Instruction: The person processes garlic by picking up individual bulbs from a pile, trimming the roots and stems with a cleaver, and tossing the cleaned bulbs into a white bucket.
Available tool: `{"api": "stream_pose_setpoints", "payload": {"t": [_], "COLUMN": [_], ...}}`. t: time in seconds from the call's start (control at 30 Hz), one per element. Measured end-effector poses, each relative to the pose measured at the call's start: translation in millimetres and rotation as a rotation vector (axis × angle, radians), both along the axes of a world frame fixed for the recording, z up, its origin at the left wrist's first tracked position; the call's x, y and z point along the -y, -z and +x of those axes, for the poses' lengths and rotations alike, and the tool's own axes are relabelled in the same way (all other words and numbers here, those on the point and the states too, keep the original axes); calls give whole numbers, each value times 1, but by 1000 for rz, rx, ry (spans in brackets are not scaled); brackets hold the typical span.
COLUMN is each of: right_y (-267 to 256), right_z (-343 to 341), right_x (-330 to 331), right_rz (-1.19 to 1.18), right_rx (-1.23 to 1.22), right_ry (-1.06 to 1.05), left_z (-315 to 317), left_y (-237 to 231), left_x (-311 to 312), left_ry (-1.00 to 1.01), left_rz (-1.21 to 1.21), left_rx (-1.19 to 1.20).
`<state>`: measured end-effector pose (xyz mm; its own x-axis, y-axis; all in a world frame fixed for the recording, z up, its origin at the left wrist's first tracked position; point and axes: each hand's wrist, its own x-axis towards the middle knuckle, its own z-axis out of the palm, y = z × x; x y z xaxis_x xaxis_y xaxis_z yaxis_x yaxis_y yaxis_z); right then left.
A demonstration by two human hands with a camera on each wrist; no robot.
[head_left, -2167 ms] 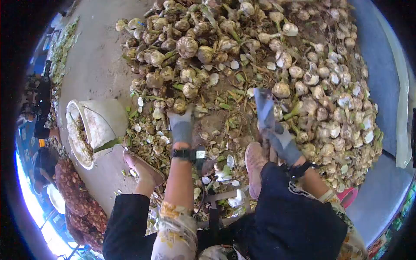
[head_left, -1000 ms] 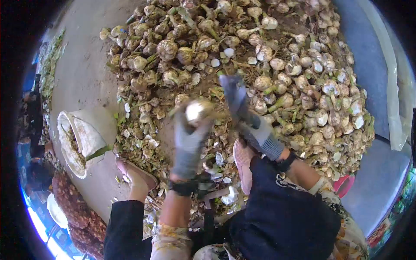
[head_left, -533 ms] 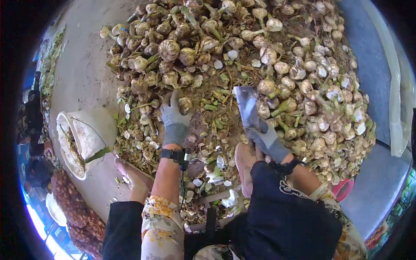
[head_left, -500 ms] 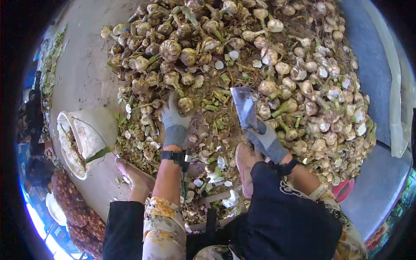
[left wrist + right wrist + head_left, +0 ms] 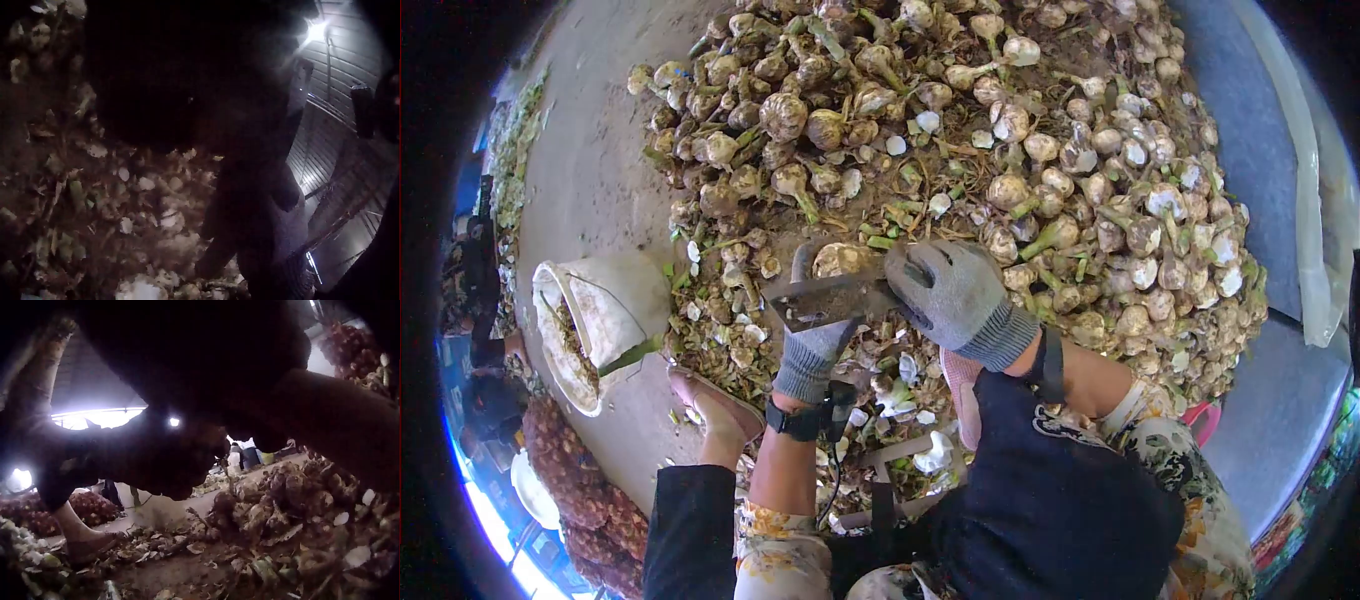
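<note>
In the head view my gloved left hand [image 5: 812,350] holds a garlic bulb [image 5: 843,259] above the littered ground, between my feet. My right hand [image 5: 950,295], also in a grey glove, grips a broad-bladed knife [image 5: 825,303]. The blade lies crosswise in front of the bulb, overlapping it and the left fingers. Part of the bulb is hidden behind the blade and fingers. In the left wrist view a glove [image 5: 290,219] shows at the dark lower right. The right wrist view is mostly blocked by dark shapes.
A heap of untrimmed garlic [image 5: 785,115] with stems lies ahead; more bulbs [image 5: 1140,270] spread to the right. Peelings and stem pieces [image 5: 735,340] litter the ground. A white bucket [image 5: 635,300] lies tipped on the left, near filled mesh bags [image 5: 575,470]. Pink shoes [image 5: 720,395] stand either side.
An earlier bulb with a pale cut face has left my left hand. That hand has picked another bulb from the ground. My right hand has swung the knife leftward to it.
</note>
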<state>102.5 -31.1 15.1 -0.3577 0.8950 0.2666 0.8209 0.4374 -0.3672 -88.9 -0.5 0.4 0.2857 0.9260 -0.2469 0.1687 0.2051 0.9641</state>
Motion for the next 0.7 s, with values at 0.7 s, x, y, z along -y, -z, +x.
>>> {"api": "stream_pose_setpoints", "payload": {"t": [0.7], "right_y": [81], "right_z": [15], "right_x": [62], "right_rz": [-700], "right_rx": [-1156], "right_ry": [210], "left_z": [110], "left_y": [-36], "left_x": [18], "left_ry": [177], "left_rz": [120], "left_rx": [272]}}
